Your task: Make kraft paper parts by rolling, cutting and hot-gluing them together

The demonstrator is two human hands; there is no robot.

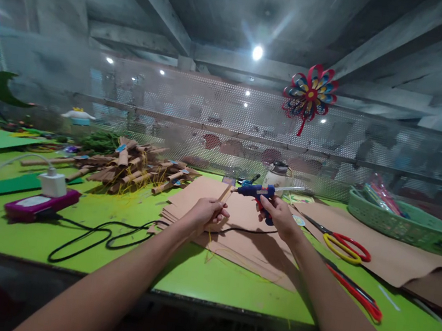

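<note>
My right hand (280, 214) grips a blue glue gun (257, 191), with a clear glue stick (290, 188) poking out of its back end. The gun's nozzle points left, close to the top of a narrow brown paper piece (226, 193). That piece stands tilted in my left hand (209, 212), whose fingers are closed around its lower part. Whether it is flat or rolled I cannot tell. Thin yellow string (208, 252) hangs below my left hand. Under both hands lies a stack of brown paper sheets (195, 197).
Rolled brown paper tubes (133, 166) are heaped at the back left. A purple power strip (43, 204) has a black cord (107, 231) looping across the green table (115, 260). Yellow-and-red scissors (344, 247), red-handled scissors (359, 297) and a green basket (399, 220) sit to the right.
</note>
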